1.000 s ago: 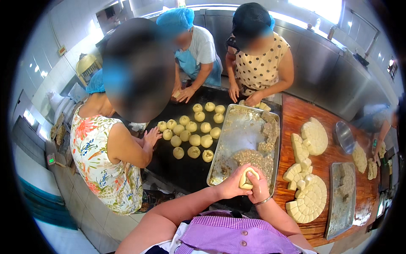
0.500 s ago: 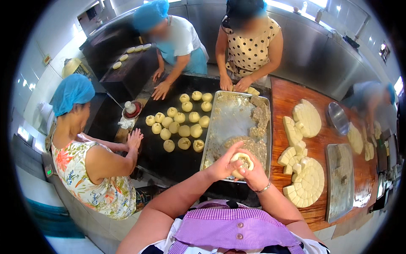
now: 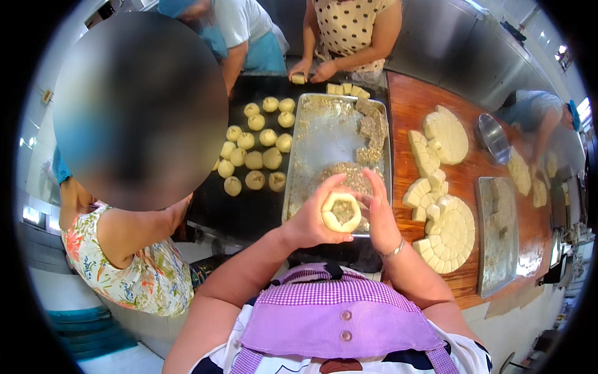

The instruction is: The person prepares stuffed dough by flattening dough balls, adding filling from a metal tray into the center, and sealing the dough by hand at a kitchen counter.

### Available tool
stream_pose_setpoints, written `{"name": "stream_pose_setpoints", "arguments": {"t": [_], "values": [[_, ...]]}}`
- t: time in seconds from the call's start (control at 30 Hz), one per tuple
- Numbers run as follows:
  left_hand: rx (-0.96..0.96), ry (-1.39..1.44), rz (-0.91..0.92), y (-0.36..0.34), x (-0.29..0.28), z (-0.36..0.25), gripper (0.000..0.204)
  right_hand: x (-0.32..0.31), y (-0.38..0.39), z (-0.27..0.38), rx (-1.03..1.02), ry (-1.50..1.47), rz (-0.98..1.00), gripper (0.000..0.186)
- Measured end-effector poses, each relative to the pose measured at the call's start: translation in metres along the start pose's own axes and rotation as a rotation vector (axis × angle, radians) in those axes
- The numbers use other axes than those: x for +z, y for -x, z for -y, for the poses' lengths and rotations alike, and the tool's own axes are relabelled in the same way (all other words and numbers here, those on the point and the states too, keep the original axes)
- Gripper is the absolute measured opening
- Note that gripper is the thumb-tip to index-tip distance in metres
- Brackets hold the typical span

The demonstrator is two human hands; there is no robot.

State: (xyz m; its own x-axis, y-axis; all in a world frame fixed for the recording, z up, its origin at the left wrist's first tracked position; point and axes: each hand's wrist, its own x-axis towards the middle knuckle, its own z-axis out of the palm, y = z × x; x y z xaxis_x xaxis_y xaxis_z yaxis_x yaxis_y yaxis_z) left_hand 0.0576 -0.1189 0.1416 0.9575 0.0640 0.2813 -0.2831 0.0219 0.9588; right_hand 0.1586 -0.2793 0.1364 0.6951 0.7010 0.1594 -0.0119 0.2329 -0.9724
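Note:
My left hand is closed around a pale dough cup whose thick rim encircles grainy brown filling. My right hand is at the cup's right side, fingers extended and apart, the thumb partly hidden near the dough. Directly beyond both hands lies a metal tray with mounds of the grainy filling. Left of it, several rounded dough balls rest on a black work surface.
A wooden table at right holds cut dough rounds, a metal bowl and another tray. Co-workers stand at left, across the surface and at far right; one handles small dough pieces.
My hands have shifted slightly left and the dough now shows its filled middle from above. My right fingers have straightened upward. The view has shifted, bringing the surroundings higher in the picture.

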Motion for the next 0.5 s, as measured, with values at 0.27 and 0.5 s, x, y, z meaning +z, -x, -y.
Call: {"name": "stream_pose_setpoints", "arguments": {"t": [0.27,0.5], "values": [[0.143,-0.405,0.117,-0.016,-0.003,0.01,0.079,0.001,0.004,-0.008,0.599,-0.596,0.358,0.074],[-0.048,-0.268,0.001,-0.018,-0.005,0.008,0.083,0.003,-0.003,-0.015,0.563,-0.71,0.265,0.063]]}}
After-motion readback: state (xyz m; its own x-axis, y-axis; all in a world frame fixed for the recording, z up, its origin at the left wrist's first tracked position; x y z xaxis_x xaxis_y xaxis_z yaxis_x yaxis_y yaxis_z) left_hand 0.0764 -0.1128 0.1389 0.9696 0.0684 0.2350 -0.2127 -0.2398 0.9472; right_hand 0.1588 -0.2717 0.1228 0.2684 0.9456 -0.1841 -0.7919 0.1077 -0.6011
